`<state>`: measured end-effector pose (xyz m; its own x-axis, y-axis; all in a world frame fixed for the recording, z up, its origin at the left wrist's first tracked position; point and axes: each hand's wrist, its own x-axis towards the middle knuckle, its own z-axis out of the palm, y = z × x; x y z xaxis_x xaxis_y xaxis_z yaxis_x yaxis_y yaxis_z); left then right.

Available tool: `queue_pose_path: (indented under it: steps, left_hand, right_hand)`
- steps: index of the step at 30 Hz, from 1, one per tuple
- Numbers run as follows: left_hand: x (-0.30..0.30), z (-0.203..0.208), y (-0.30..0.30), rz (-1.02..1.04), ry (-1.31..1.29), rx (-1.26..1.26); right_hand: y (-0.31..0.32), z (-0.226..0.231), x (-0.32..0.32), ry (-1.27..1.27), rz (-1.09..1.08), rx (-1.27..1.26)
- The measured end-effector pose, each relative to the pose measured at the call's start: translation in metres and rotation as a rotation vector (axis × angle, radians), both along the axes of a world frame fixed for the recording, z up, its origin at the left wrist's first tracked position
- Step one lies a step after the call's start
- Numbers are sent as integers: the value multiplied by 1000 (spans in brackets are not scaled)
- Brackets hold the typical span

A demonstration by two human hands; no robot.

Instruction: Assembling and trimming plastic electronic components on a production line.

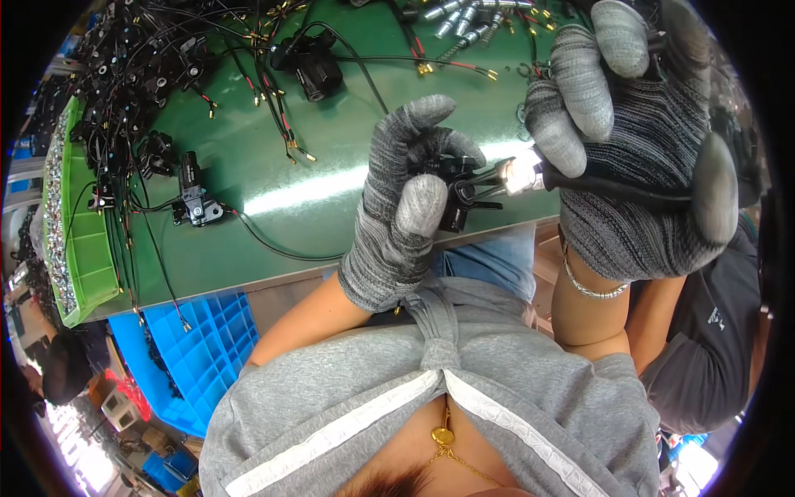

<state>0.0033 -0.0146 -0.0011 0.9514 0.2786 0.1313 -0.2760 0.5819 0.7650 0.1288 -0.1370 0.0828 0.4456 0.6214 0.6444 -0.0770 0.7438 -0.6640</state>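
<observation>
Both gloved hands raised — left grip [406, 199] and right grip [638, 141] closed.

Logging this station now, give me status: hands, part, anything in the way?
Left gloved hand grips small black plastic switch part. Right gloved hand holds black-handled tool, metal tip at the part. Nothing between them; loose wired parts lie apart on green table.

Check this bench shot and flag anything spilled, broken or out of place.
Nothing looks spilled or broken. The left hand grips a small black part and the right hand presses a black-handled tool to it. Wired black parts lie tangled across the green table, loose but undamaged.
</observation>
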Motion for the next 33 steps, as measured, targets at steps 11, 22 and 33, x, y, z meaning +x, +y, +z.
queue_pose_path:
  steps: [11, 22, 33]
  left_hand:
    - [2, -5, 2, 17, 12, 41]
    - [-8, 10, 7, 65, 34, 279]
    - [126, 179, 183, 83, -37, -298]
  right_hand:
    - [15, 5, -9, -184, 2, -121]
    - [-65, 5, 2, 435, -366, 243]
    - [-85, -80, 24, 586, -104, 314]
